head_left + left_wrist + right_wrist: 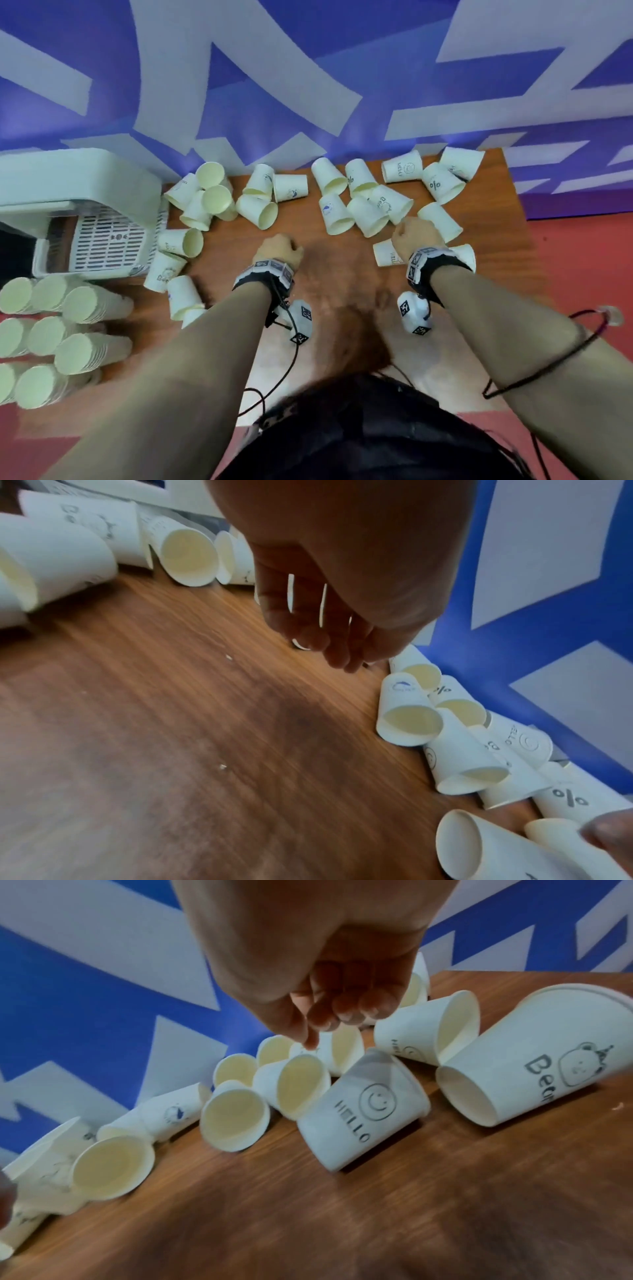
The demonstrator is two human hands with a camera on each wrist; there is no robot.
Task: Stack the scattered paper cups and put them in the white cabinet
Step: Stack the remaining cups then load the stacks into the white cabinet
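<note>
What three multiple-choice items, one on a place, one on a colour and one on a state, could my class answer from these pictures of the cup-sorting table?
1. Where do the finished cup stacks lie?
A. At the table's left edge, in front of the white cabinet
B. By the right hand
C. Against the wall at the far right

2. What colour is the table?
A. Grey
B. Brown wood
C. Green

3. What are the two hands holding?
A. A cup each
C. Nothing
B. One stack between them

Answers:
1. A, the head view shows the stacks on their sides at the lower left, nearer than the cabinet.
2. B, wood grain shows in all three views.
3. C, the left hand and the right hand hover with loosely curled fingers over the table and the scattered cups, gripping none.
</note>
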